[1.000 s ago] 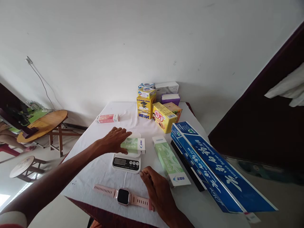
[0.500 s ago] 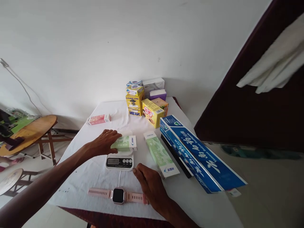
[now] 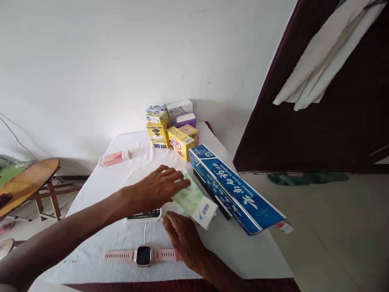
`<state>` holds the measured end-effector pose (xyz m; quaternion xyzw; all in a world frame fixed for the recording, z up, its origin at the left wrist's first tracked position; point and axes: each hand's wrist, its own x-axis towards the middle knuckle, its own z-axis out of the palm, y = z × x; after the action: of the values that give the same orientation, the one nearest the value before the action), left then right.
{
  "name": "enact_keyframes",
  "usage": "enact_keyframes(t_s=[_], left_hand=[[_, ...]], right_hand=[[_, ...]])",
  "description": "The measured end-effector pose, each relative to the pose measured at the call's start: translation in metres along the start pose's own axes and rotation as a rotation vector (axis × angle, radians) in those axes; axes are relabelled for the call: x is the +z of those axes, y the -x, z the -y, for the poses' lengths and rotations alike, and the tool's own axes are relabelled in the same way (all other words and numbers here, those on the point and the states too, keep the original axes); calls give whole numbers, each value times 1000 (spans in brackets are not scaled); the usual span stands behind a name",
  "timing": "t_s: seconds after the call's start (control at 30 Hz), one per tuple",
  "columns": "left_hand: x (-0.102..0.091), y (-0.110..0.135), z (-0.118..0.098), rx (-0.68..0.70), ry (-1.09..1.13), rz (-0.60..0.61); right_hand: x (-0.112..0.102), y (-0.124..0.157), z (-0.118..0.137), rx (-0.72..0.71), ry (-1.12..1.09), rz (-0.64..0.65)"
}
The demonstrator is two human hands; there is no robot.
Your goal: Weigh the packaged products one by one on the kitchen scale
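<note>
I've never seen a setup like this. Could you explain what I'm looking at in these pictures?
There's no machine: these are a person's bare hands, seen in every picture by one head-worn camera looking forward and down. The left hand holds a green-and-white box. The right hand, curled, is beside a white scale; whether it holds anything is unclear. Also on the white-clothed table are a pink-strapped watch, a long blue toothpaste box, a pink box and a cluster of cartons.

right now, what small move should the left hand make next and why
Probably the left hand should ease the green box down gently: its fingers hold one end, most of the box shows to the right of the scale, and the blue box is close beyond it.
</note>
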<state>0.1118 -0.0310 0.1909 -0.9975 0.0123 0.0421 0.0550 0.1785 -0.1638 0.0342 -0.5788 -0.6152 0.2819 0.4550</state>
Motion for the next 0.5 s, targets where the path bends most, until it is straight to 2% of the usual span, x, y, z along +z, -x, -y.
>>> enact_keyframes(t_s=[0.1,0.27,0.4,0.5], left_hand=[[10,-25,-9,105,-50,-15],[26,-44,-9,138,-87,51],[35,-41,-9,111,-131,5],[35,-24,-3,70,-26,-84]], right_hand=[[2,0,-2,-49,45,-43],[10,4,-14,-88,44,-149],[12,6,-27,-158,23,-153],[13,7,-32,-169,64,-147]])
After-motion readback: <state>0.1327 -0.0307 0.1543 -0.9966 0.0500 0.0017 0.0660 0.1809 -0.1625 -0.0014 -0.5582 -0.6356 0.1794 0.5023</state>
